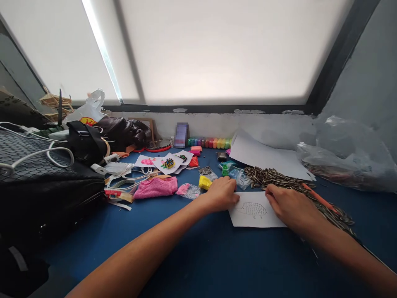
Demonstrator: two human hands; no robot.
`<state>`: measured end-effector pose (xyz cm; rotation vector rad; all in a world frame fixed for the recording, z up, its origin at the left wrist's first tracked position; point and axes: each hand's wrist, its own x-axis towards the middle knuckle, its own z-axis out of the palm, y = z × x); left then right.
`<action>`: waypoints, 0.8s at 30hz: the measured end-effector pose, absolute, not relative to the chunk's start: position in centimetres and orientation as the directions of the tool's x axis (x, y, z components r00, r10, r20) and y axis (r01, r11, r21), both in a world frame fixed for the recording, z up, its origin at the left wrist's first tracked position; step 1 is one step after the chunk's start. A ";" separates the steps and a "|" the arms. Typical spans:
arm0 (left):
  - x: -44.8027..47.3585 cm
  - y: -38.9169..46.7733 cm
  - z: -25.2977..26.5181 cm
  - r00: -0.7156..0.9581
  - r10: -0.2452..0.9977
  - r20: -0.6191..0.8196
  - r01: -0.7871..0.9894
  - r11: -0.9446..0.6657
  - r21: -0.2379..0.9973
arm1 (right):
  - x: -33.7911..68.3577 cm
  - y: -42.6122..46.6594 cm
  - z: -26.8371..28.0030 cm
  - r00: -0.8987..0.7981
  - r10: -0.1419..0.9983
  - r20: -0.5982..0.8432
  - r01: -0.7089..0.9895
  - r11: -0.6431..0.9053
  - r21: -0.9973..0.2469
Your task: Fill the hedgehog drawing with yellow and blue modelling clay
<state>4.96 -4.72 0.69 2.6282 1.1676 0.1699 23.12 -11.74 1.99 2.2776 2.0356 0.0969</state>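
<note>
A small white sheet of paper [248, 221] lies on the blue tabletop, with a hedgehog-like animal drawn on it in thin dark lines. At its upper left corner my left hand [221, 193] is closed on the edge, fingers curled and thumb on the paper. My right hand [290, 207] grips the right side, its fingertips pinched near the top edge and the palm covering that corner. Just beyond the sheet spreads a heap of striped sunflower seeds [263, 177]. A yellow clay packet [204, 182] sits beside my left hand. An orange stick-like thing [321, 198] lies among the seeds.
Larger white sheets [263, 155] and a clear plastic bag [350, 161] lie at the back right. Decorated cards [169, 163], a pink cloth [156, 187] and white cables [124, 181] are left of centre. A black bag [46, 194] fills the left side.
</note>
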 end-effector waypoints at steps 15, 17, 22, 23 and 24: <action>3.4 -5.8 1.8 0.667 0.745 0.005 0.655 -0.589 0.474 | 23.3 -12.1 2.4 0.074 0.997 0.027 0.997 -0.075 0.025; 3.3 -6.0 1.9 0.667 0.745 -0.004 0.657 -0.586 0.475 | 23.4 -12.1 2.4 0.066 0.997 0.041 0.998 -0.066 0.005; 3.3 -6.4 2.4 0.699 0.715 -0.017 0.615 -0.588 0.526 | 23.6 -12.2 2.3 0.042 0.996 0.081 0.997 -0.036 -0.072; 3.3 -6.4 2.5 0.699 0.715 -0.017 0.607 -0.581 0.542 | 23.5 -12.2 2.3 0.029 0.996 0.085 0.995 -0.021 -0.096; 3.3 -6.4 2.5 0.693 0.720 -0.016 0.604 -0.569 0.558 | 23.5 -12.3 2.4 0.015 0.996 0.090 0.993 -0.004 -0.122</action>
